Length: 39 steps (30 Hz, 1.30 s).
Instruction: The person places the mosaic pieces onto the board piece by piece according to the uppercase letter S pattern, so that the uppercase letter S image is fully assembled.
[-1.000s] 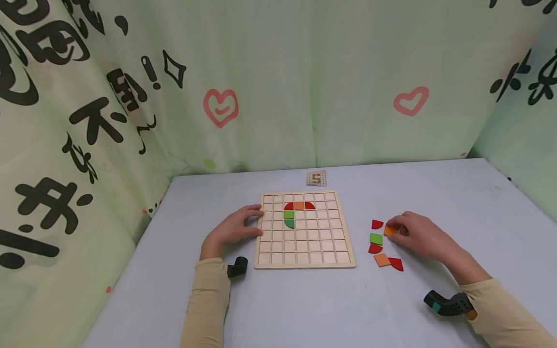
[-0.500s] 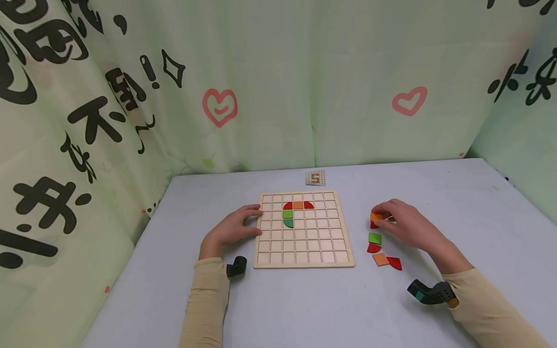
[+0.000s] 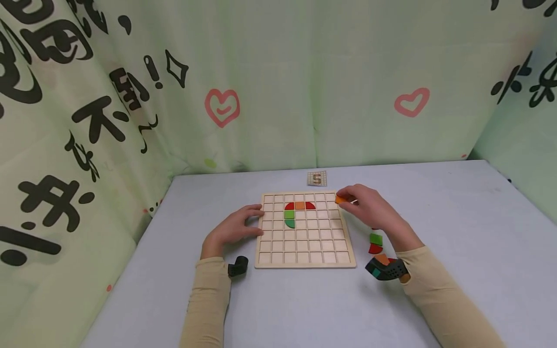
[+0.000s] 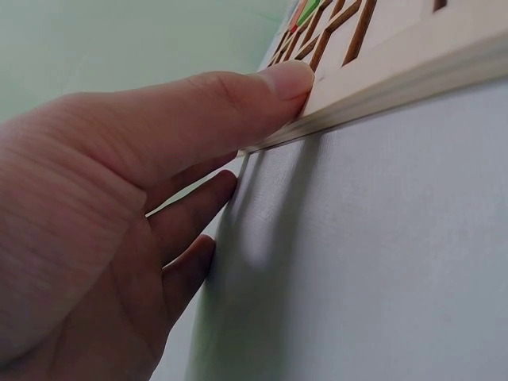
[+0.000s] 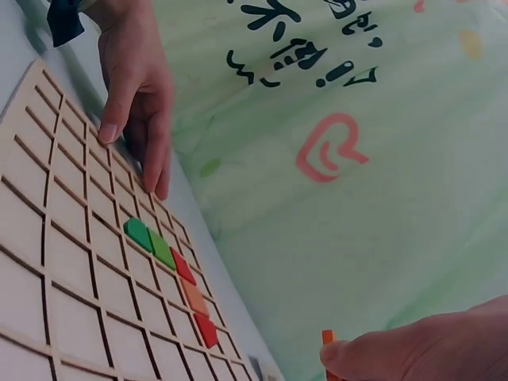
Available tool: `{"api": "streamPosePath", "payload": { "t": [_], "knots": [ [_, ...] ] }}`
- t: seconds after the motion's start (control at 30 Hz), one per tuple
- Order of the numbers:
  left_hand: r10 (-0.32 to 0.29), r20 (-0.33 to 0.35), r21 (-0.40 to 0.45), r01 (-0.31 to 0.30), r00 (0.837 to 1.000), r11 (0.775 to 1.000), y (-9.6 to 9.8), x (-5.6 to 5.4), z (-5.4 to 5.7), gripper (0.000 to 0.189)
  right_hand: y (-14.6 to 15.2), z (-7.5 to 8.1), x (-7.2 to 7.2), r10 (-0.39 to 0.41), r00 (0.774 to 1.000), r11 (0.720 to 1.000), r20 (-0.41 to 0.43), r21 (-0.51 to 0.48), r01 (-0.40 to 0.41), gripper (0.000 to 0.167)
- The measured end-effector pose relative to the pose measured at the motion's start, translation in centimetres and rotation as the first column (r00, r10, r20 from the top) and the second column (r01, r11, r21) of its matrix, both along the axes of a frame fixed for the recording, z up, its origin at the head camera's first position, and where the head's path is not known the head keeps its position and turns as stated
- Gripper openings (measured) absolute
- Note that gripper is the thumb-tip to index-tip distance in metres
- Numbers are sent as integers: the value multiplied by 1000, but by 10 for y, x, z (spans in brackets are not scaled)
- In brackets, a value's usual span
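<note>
A wooden grid board [image 3: 304, 245] lies on the table. Set in it are two red quarter-round pieces, an orange square [image 3: 299, 205] between them, a light green square [image 3: 289, 213] and a dark green quarter-round [image 3: 289, 224]. My left hand [image 3: 235, 226] rests at the board's left edge; in the left wrist view its thumb [image 4: 287, 79] touches the frame. Over the board's upper right corner, my right hand [image 3: 370, 205] pinches an orange piece [image 3: 340, 199] between thumb and fingers. The right wrist view shows only this piece's edge, so its full outline is hidden.
Right of the board lie loose pieces: a green one [image 3: 376, 239], a red one [image 3: 375, 249] and an orange one [image 3: 381, 259], partly behind the right wrist camera [image 3: 387, 268]. A small patterned card [image 3: 317, 178] lies beyond the board. A printed curtain [image 3: 270, 96] hangs behind.
My right hand has carried the orange piece leftward and away from me, from the loose pieces to the board's upper right corner. The left hand has stayed at the board's edge.
</note>
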<state>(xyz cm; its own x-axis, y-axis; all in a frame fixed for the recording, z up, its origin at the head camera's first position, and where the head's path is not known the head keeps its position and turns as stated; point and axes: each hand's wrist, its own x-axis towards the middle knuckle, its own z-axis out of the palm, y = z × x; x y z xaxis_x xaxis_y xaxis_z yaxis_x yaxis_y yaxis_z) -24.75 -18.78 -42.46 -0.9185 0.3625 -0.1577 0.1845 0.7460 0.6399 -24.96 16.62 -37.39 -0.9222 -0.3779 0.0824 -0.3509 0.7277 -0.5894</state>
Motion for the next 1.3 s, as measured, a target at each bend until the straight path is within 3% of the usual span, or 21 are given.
{"api": "streamPosePath", "payload": {
  "t": [0.2,0.43,0.97,1.3],
  "knots": [
    [-9,2,3,9,1000,1000,0,0,0,59,-17,-2,-11,-5,999,1000,48,-12,5,34],
    [-56,-47,-1,56,997,998,-2,1,1,57,-31,-5,-15,42,995,999,89,12,-43,34],
    [-40,-31,4,40,999,999,-3,1,0,59,-56,-17,-11,173,981,981,90,73,-180,28],
    [-45,-38,7,46,998,999,-2,1,2,57,-67,-26,-7,208,974,972,91,95,-217,26]
  ]
}}
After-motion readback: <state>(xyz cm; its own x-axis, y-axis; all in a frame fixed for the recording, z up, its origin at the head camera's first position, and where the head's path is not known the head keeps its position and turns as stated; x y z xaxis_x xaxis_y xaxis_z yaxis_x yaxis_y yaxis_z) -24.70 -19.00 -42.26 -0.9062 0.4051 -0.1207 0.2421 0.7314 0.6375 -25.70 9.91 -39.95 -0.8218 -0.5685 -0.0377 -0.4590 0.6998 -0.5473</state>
